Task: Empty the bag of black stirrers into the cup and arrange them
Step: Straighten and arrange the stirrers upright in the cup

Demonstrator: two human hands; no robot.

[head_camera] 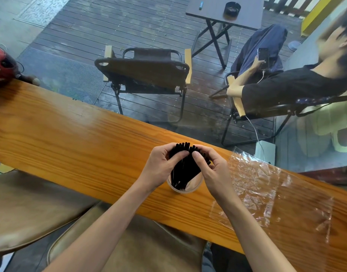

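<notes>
A bundle of black stirrers (185, 169) stands in a clear plastic cup (185, 188) on the long wooden counter (74, 138). My left hand (162, 166) wraps the bundle's left side, thumb across the tops. My right hand (210, 165) cups the right side, thumb pressed against the stirrer tops. The upper ends fan out between my fingers. The empty clear plastic bag (266, 191) lies flat and crumpled on the counter to the right of the cup.
A red object (0, 66) sits at the counter's far left end. Beyond a glass pane are a folding chair (143, 73), a small dark table (225, 10) and a seated person (298, 83) holding a phone. Brown cushioned seats (31, 209) lie below the counter.
</notes>
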